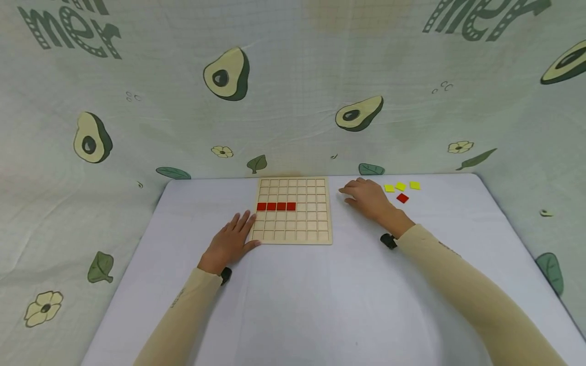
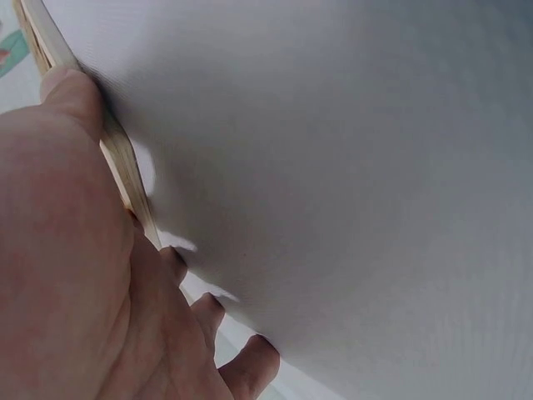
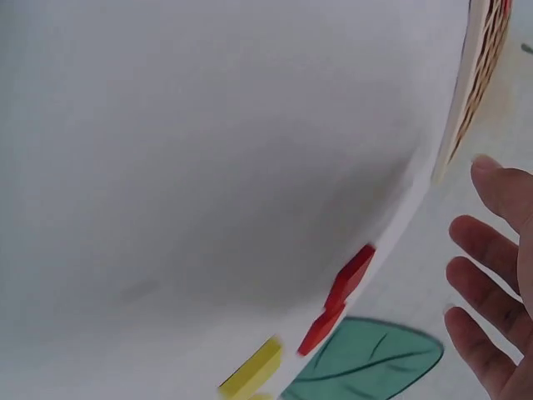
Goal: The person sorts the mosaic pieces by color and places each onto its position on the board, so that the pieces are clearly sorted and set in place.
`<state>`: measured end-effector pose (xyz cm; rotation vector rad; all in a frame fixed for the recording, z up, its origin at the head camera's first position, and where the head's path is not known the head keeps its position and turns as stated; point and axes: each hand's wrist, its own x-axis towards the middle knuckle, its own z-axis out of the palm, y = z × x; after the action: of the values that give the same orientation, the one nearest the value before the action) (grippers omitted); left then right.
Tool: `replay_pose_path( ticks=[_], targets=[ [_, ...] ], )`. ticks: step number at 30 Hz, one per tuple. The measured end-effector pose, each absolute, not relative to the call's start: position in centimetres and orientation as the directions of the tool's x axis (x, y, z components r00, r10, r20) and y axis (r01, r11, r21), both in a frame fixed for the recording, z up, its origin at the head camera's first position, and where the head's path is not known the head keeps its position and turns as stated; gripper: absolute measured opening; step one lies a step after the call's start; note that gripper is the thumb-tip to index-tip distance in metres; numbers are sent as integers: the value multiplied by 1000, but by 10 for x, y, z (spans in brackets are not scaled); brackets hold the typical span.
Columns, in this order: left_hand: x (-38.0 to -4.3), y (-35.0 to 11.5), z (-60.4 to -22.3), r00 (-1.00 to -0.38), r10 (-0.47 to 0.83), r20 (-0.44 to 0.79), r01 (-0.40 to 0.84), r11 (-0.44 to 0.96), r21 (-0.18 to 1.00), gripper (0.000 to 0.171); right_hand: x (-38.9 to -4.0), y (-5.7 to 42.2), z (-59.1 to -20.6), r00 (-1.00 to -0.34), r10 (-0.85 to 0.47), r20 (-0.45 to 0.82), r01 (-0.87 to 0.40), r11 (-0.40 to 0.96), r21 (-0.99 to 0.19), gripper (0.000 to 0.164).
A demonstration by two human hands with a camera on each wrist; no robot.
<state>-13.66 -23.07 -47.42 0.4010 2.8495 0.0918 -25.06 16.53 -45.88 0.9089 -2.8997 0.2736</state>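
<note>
A light wooden board (image 1: 313,223) with a square grid lies on the white table, and a short row of red square tiles (image 1: 281,206) fills cells from its left side. My left hand (image 1: 230,241) rests at the board's left edge, fingers spread, with the thumb by its lower left corner. In the left wrist view the thumb (image 2: 77,96) touches the board's side. My right hand (image 1: 365,198) is over the table just right of the board, fingers loosely bent and holding nothing. In the right wrist view, two loose red tiles (image 3: 350,275) appear beyond the fingers.
Right of my right hand lie yellow tiles (image 1: 400,186) and a red tile (image 1: 402,198) near the table's back edge. Behind the table (image 1: 293,305) hangs a cloth (image 1: 293,101) printed with avocados and leaves.
</note>
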Motion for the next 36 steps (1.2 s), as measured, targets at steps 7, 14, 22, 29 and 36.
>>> replay_pose_path(
  ticks=[7, 14, 22, 29, 36],
  targets=[
    [-136, -231, -476, -929, 279, -242, 265, 960, 90, 81, -252, 190, -462, -838, -527, 142, -544, 827, -138, 36],
    [-136, -230, -474, -929, 269, -253, 252, 963, 98, 81, -253, 205, -467, -847, -517, 127, -530, 841, -112, 38],
    [-137, -229, -472, -928, 268, -259, 250, 963, 98, 81, -256, 211, -472, -848, -515, 126, -528, 842, -113, 36],
    [-136, -230, -473, -929, 263, -262, 249, 965, 85, 82, -254, 209, -474, -845, -517, 138, -534, 833, -146, 33],
    [-135, -230, -474, -929, 261, -262, 246, 965, 88, 82, -253, 206, -475, -852, -504, 142, -523, 832, -184, 32]
  ],
)
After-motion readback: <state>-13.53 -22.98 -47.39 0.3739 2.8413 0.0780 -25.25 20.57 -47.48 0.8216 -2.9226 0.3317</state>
